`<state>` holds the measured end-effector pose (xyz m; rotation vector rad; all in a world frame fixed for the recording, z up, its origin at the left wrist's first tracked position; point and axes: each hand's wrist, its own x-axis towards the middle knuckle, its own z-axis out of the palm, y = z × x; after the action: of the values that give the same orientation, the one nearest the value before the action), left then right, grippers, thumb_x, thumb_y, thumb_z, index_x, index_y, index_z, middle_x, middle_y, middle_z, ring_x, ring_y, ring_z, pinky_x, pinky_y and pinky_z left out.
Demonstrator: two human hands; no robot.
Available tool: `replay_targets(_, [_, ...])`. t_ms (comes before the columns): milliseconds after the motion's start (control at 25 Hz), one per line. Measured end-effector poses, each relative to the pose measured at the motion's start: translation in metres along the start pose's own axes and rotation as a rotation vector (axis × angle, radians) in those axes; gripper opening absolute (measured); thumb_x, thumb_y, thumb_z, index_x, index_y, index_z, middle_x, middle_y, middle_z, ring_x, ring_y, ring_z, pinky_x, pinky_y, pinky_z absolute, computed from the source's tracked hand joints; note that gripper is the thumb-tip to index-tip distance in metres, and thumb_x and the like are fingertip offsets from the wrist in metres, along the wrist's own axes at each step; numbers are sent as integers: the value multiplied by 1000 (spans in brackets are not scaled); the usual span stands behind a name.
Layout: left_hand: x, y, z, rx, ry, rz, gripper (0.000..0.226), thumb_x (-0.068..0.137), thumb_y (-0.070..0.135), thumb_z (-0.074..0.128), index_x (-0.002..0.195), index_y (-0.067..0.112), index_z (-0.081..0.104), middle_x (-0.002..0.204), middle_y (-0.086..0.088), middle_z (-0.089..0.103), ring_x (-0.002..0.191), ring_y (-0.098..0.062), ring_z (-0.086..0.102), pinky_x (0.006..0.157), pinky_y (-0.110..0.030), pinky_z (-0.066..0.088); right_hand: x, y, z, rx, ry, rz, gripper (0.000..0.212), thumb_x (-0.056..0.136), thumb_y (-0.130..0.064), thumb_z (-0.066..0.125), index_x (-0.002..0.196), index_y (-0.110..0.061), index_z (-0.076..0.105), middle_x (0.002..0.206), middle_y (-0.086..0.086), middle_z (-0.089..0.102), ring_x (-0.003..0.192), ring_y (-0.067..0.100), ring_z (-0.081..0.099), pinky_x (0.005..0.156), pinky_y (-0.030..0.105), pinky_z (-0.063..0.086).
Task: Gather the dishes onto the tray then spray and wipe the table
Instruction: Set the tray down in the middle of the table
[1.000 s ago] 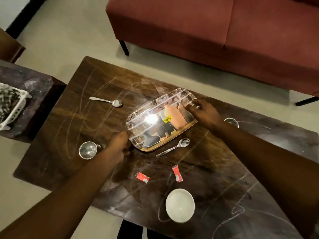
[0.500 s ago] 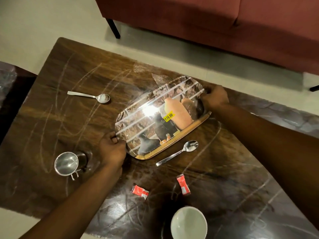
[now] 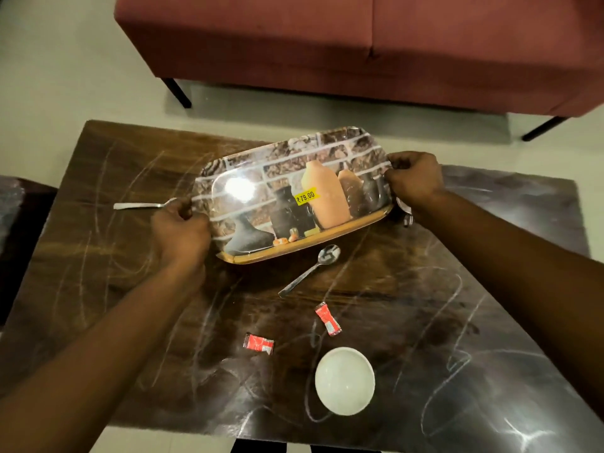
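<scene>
A glossy printed tray (image 3: 261, 165) with a pottery picture and a yellow price sticker lies near the far side of the dark wooden table (image 3: 425, 322). My left hand (image 3: 179, 230) grips its left end and my right hand (image 3: 413, 176) grips its right end. One spoon (image 3: 310, 269) lies just in front of the tray; another spoon (image 3: 137, 206) pokes out left of my left hand. A white bowl (image 3: 344, 380) stands near the front edge. A bit of a steel cup (image 3: 405, 210) shows under my right wrist.
Two red sachets (image 3: 327, 319) (image 3: 259, 343) lie between the spoon and the bowl. Chalk-like scribbles cover the tabletop. A red sofa (image 3: 359, 44) stands beyond the table on a pale floor. A dark side table (image 3: 13, 204) edges in at the left.
The tray has turned from a diagonal lie to nearly square with the table, both hands still on its ends. The camera view shifted, so the steel cup at the left is out of frame.
</scene>
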<state>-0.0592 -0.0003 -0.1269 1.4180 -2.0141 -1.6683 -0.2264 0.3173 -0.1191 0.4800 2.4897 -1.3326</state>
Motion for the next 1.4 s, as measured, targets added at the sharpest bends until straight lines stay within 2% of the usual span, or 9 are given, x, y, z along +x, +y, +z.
replay_targets(200, [-58, 31, 17, 26, -112, 113, 39, 89, 1, 57, 118, 15, 78, 102, -10, 82, 85, -34, 81, 73, -62, 66, -34, 44, -76, 104, 10, 3, 21, 91, -4, 74, 106, -17, 81, 98, 7, 82, 81, 25, 80, 74, 46, 67])
replay_targets(320, [-103, 27, 43, 31, -173, 150, 44, 91, -7, 52, 121, 13, 77, 103, -8, 82, 83, -29, 81, 73, -50, 68, -52, 87, -128, 145, 11, 24, 22, 92, 0, 72, 110, -10, 79, 96, 10, 82, 78, 25, 79, 75, 47, 67])
replay_targets(560, [-178, -16, 118, 56, -265, 145, 42, 82, -10, 52, 105, 11, 81, 90, -9, 83, 79, -36, 79, 72, -65, 65, -86, 180, -223, 215, 27, 68, 17, 95, 3, 71, 111, -3, 75, 89, 10, 76, 75, 23, 71, 70, 37, 64])
replay_targets(640, [-204, -32, 147, 59, -315, 145, 40, 85, -16, 53, 97, 11, 80, 71, 5, 79, 69, -26, 77, 66, -50, 68, -87, 222, -244, 201, 75, 109, 20, 93, 0, 74, 112, -5, 75, 91, 8, 77, 78, 25, 73, 75, 39, 65])
replay_targets(720, [-224, -54, 172, 100, -353, 152, 41, 88, -19, 55, 108, 10, 77, 64, 10, 74, 66, -14, 75, 61, -29, 64, -86, 262, -262, 189, 110, 148, 23, 91, -1, 77, 113, -5, 76, 93, 8, 78, 78, 25, 75, 78, 41, 65])
replay_targets(880, [-237, -100, 201, 179, -422, 117, 47, 87, -17, 58, 108, 21, 73, 76, 8, 81, 69, -11, 74, 68, -23, 62, -88, 320, -277, 162, 113, 169, 19, 91, -1, 77, 98, -19, 77, 85, 4, 78, 71, 21, 74, 79, 43, 65])
replay_targets(1040, [-242, -120, 218, 254, -380, 72, 42, 88, -20, 58, 110, 14, 72, 71, 11, 74, 49, 8, 67, 46, -11, 52, -81, 357, -271, 138, 125, 194, 20, 90, -2, 77, 105, -15, 80, 89, 5, 79, 75, 23, 75, 83, 48, 66])
replay_targets(1200, [-239, -122, 222, 279, -364, 52, 39, 89, -19, 59, 114, 8, 73, 91, -7, 74, 57, -2, 69, 45, -12, 53, -77, 378, -260, 121, 146, 214, 27, 89, -9, 79, 115, -15, 79, 100, 5, 81, 94, 28, 78, 90, 55, 65])
replay_targets(1400, [-235, -129, 216, 334, -357, 79, 36, 91, -13, 64, 115, 12, 71, 84, 6, 69, 74, -13, 68, 51, -16, 57, -77, 390, -254, 35, 145, 215, 24, 87, -17, 82, 111, -22, 80, 96, -3, 81, 91, 22, 78, 86, 54, 66])
